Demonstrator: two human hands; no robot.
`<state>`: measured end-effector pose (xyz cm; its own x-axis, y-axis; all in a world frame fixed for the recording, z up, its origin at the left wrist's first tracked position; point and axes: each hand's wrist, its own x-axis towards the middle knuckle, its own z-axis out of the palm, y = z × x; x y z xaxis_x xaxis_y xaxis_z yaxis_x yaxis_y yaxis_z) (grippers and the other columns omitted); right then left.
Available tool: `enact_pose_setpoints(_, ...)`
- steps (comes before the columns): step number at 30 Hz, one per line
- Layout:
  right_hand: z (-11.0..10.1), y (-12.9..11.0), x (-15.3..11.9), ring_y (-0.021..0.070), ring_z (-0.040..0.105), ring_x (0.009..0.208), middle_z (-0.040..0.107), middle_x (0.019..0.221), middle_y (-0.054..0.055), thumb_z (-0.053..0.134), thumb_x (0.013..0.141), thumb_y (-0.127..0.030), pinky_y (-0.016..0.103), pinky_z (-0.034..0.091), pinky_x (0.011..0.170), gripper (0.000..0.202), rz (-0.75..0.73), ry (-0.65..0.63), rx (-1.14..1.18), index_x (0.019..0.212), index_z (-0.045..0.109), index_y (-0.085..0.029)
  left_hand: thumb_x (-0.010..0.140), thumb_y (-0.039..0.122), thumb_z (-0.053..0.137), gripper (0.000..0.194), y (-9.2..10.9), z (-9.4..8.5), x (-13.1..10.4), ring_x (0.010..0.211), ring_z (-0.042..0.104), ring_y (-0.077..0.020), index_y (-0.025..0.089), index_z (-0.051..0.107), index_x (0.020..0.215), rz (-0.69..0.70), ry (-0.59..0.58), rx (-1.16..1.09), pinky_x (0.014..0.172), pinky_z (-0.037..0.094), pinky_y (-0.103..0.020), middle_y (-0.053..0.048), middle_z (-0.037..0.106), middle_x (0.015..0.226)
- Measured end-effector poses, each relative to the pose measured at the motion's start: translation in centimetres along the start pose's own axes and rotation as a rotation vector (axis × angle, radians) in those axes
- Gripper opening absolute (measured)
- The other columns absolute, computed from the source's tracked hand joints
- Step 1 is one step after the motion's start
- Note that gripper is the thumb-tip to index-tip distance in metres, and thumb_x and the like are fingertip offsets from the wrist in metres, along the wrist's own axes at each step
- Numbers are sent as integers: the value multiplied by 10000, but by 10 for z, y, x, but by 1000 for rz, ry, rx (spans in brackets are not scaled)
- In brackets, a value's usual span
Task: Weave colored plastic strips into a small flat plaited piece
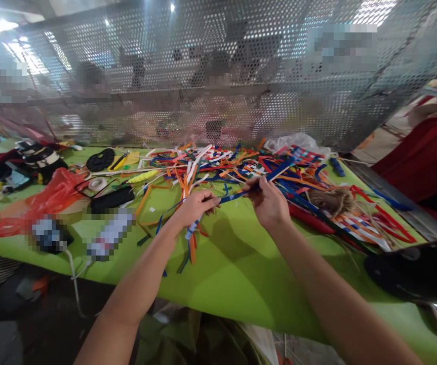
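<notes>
A blue strip (232,196) stretches between my two hands above the green tabletop (237,284). My left hand (200,207) pinches its left end between thumb and fingers. Closed around the strip farther right is my right hand (267,204), and a wider blue length slants up and right beyond it. Behind both hands lies a tangled pile of coloured strips (191,170) in orange, white, red and blue. Several loose strips (192,246) hang or lie just below my left hand.
A perforated metal screen (298,111) rises along the back. To the left are a red plastic bag (53,197), a black case (112,200) and a white power strip (111,235) with its cable. Brown twine (334,201) and a dark object (415,268) lie at the right.
</notes>
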<state>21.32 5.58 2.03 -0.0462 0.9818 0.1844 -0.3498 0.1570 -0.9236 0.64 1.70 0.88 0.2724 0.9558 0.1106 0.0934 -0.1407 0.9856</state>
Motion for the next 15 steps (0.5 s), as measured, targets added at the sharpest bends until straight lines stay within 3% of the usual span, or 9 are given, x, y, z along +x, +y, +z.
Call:
enact_pose_setpoints(4, -1, 3, 0, 156, 651, 682, 688, 771, 20, 696, 814, -592, 298, 565, 677, 363, 33, -2, -12, 834, 688, -229, 842, 496, 707, 351, -1, -3, -1, 578, 591, -104, 160, 613, 805, -53, -50, 8, 575, 453, -219, 14, 619, 621)
enact_pose_setpoints(8, 4, 6, -6, 179, 683, 738, 716, 834, 22, 711, 795, -593, 322, 575, 720, 363, 66, -51, -69, 885, 704, -241, 859, 362, 711, 231, -7, 3, 0, 765, 665, -141, 158, 633, 935, -17, -87, 26, 770, 515, -283, -22, 686, 807)
enact_pose_setpoints(12, 11, 11, -15, 222, 699, 868, 727, 884, 40, 670, 824, -617, 350, 571, 759, 393, 69, -134, -147, 924, 721, -240, 821, 423, 752, 353, -11, 12, 0, 895, 661, -188, 167, 635, 1033, 46, -58, 58, 858, 515, -341, -47, 691, 963)
enact_pose_setpoints(15, 15, 11, -20, 232, 689, 912, 739, 920, 45, 645, 848, -620, 372, 557, 808, 408, 28, -194, -230, 971, 741, -243, 858, 522, 690, 408, -12, 16, 1, 877, 670, -181, 158, 626, 1029, 32, -62, -69, 858, 531, -347, -59, 685, 977)
